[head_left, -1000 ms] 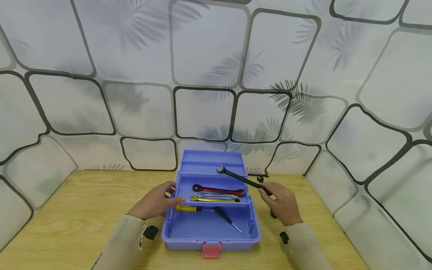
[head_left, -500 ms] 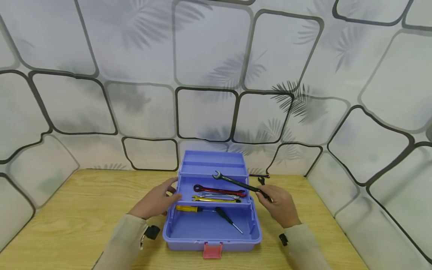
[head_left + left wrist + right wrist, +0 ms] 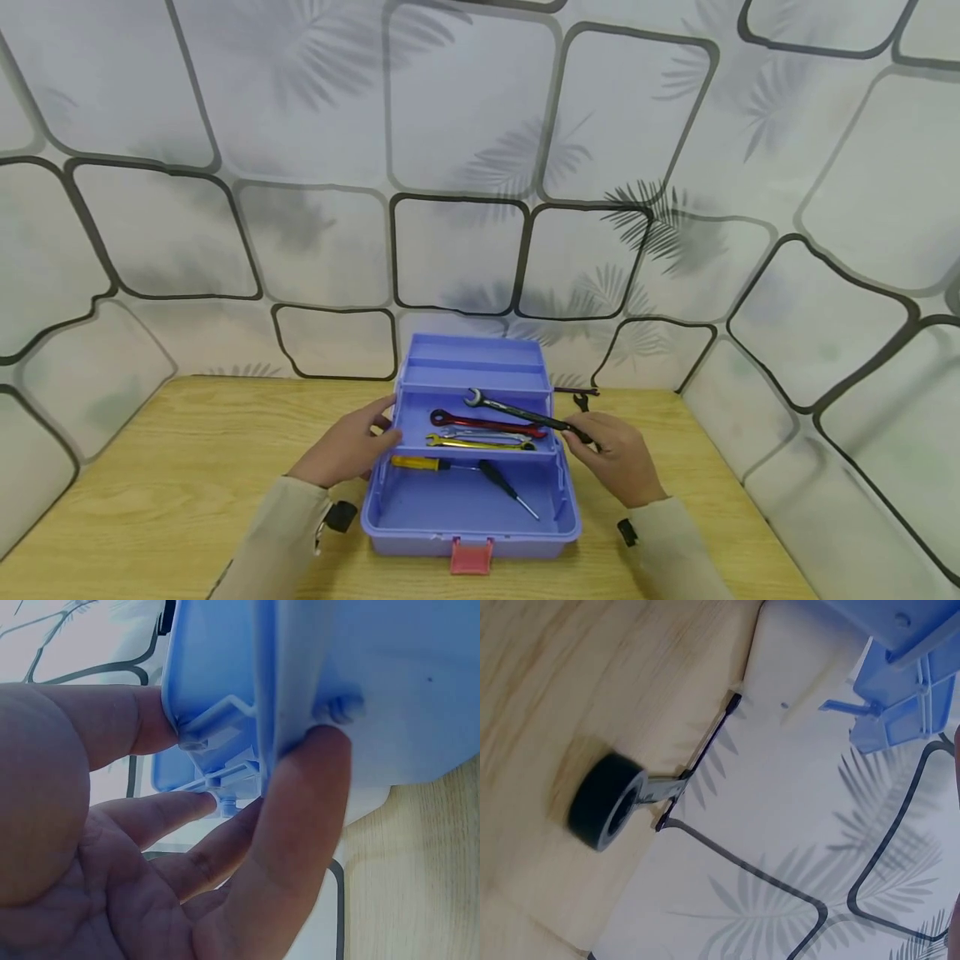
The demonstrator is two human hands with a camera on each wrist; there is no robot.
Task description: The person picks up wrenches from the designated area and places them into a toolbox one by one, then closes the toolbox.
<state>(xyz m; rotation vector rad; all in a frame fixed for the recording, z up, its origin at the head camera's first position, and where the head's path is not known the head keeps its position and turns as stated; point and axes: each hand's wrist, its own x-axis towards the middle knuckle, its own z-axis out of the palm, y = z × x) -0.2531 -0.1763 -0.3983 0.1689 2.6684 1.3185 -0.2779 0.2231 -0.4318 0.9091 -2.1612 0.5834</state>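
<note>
My left hand (image 3: pixel 348 446) grips the left side of the open purple toolbox (image 3: pixel 472 543) at its raised tray. In the left wrist view, thumb and fingers (image 3: pixel 307 817) lie around the tray's wall (image 3: pixel 217 660). My right hand (image 3: pixel 618 458) holds one end of a black combination wrench (image 3: pixel 517 411), its open end hovering over the tray. Below it in the tray lie a red wrench (image 3: pixel 487 423), a silver wrench (image 3: pixel 480 434) and a yellow wrench (image 3: pixel 480 444). The right wrist view shows little of the right hand and none of its grip.
A yellow-handled screwdriver (image 3: pixel 416 463) and a black-handled screwdriver (image 3: pixel 495 477) lie in the toolbox's lower compartment. Right of the box, a black ring-shaped roll (image 3: pixel 607 801), a grey wrench-like tool (image 3: pixel 660 790) and a thin black tool (image 3: pixel 712 739) rest on the wooden table (image 3: pixel 187 483).
My right hand has moved slightly left, and the black wrench has come left and down, closer to the tray. The left hand has stayed on the toolbox.
</note>
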